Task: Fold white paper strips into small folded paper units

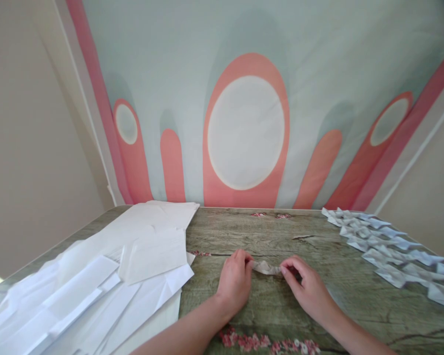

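Note:
Between my two hands, low over the middle of the table, is a small twisted piece of folded paper point(266, 267). My left hand point(237, 278) pinches its left end, fingers closed. At the other end, the thumb and forefinger of my right hand point(305, 283) grip the paper. Its ends are partly hidden by my fingertips. Similar folded paper pieces point(388, 241) lie in rows along the table's right side, apart from my right hand.
White paper sheets and strips point(155, 256) lie in a loose, overlapping pile on the left. The wood-patterned table point(229, 227) has printed pink flowers. Behind its far edge hangs a pale green cloth point(177, 59) with coral shapes.

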Demonstrator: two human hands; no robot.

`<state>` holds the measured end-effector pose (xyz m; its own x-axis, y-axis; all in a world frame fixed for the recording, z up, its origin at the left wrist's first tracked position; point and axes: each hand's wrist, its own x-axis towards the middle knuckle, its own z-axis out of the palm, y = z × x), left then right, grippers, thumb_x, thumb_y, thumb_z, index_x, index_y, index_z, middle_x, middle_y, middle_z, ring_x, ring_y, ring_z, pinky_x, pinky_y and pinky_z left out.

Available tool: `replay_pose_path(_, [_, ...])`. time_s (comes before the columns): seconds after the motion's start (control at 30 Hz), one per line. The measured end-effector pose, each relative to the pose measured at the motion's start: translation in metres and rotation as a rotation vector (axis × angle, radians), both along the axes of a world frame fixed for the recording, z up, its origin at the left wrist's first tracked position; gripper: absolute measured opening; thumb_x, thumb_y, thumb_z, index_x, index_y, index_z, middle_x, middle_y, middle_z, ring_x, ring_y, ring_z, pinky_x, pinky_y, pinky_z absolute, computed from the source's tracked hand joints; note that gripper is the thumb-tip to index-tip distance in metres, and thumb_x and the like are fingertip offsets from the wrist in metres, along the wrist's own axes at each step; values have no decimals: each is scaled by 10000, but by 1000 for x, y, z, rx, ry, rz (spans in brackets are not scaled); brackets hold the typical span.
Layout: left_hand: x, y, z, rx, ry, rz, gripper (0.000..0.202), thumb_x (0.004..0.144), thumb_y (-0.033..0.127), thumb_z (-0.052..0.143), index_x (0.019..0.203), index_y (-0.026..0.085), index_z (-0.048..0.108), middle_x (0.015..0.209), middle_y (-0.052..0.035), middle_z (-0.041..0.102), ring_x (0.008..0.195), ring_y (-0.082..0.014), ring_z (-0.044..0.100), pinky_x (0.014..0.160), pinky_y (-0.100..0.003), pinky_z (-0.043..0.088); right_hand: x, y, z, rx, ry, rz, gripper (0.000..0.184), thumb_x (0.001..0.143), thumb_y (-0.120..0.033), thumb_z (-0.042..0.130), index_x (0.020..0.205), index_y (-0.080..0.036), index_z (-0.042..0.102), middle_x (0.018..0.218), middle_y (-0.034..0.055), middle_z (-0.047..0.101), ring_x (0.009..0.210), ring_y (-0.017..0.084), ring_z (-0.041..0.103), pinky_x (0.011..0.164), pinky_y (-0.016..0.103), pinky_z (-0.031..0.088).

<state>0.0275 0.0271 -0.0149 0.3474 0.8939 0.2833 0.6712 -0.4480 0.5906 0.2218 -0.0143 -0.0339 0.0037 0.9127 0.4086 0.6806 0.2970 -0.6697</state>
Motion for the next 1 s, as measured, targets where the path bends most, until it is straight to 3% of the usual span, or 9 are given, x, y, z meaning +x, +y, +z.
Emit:
replay_pose_path(0.4, [-6, 7, 4, 30, 84, 19, 94, 860, 161, 452, 812, 190, 527, 864, -32, 573, 848, -199, 506, 772, -319, 370, 5, 2, -4, 27, -56, -55, 193, 873, -319, 420, 777, -212, 549, 758, 39, 580, 722, 197, 556, 649, 310, 443])
replay_pose_path(1.0, [-6, 5, 5, 75, -39, -98, 147, 856, 199, 494, 862, 218, 639, 868, -29, 635, 855, -204, 542, 799, -318, 394, 1, -2, 5, -1, 13, 9, 221, 894, -364, 418, 809, -214, 557, 795, 40, 583, 757, 190, 565, 664, 293, 444])
